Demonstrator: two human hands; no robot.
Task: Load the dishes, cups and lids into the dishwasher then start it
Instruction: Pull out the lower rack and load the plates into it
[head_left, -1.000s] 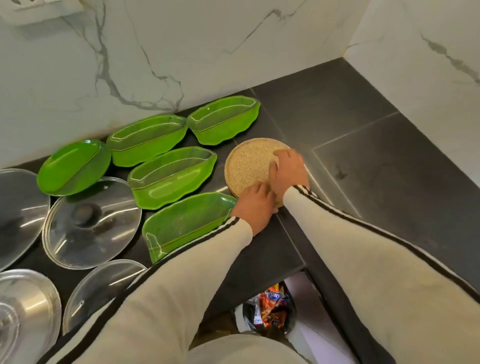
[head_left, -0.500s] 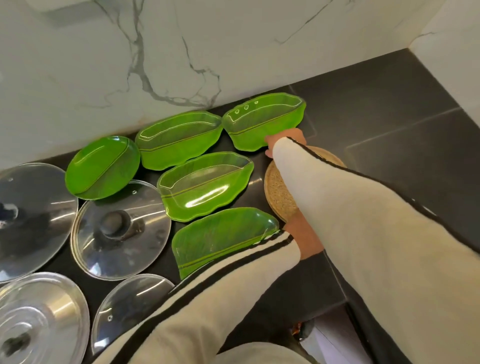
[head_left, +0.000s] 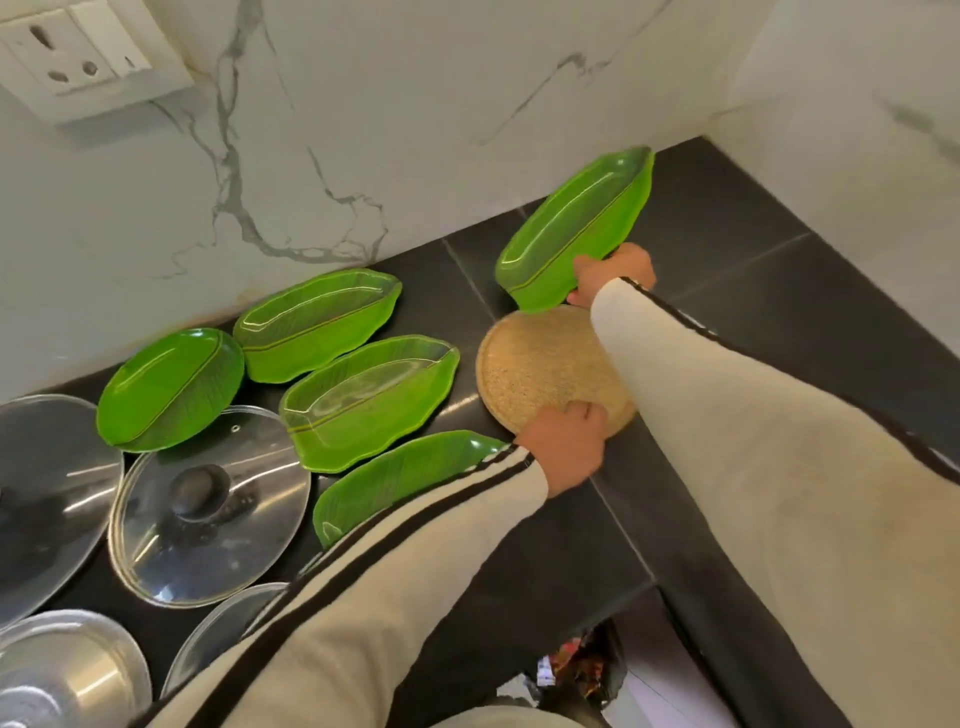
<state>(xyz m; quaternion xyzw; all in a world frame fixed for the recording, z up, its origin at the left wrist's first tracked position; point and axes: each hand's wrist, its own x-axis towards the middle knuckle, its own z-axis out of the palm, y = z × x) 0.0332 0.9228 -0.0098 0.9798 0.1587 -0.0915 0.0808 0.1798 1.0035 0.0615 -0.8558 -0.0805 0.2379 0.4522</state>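
Gripping the tilted green dish (head_left: 576, 223) by its near edge, the right hand (head_left: 615, 273) is holding it just beyond the mat (head_left: 540, 369); the left hand (head_left: 566, 449) is clasping the mat's rim.

— How is the light?
— Bright and even. The white wall (head_left: 415, 104) is nearly washed out, while the bench (head_left: 753, 218) stays dark and matt.
— Where does it come from?
— From above, it seems: a soft shadow sits under the socket (head_left: 78, 57).
— Any glare?
— White streaks on the glass lid (head_left: 208, 509) and the steel lid (head_left: 67, 675), and glints along the rims of the dishes (head_left: 363, 400).
— Sharp?
— The weave of the mat (head_left: 540, 364) reads clearly. The far dish (head_left: 571, 234) is slightly smeared, and the wall at the right is soft. Lines bow toward the edges; the socket leans.
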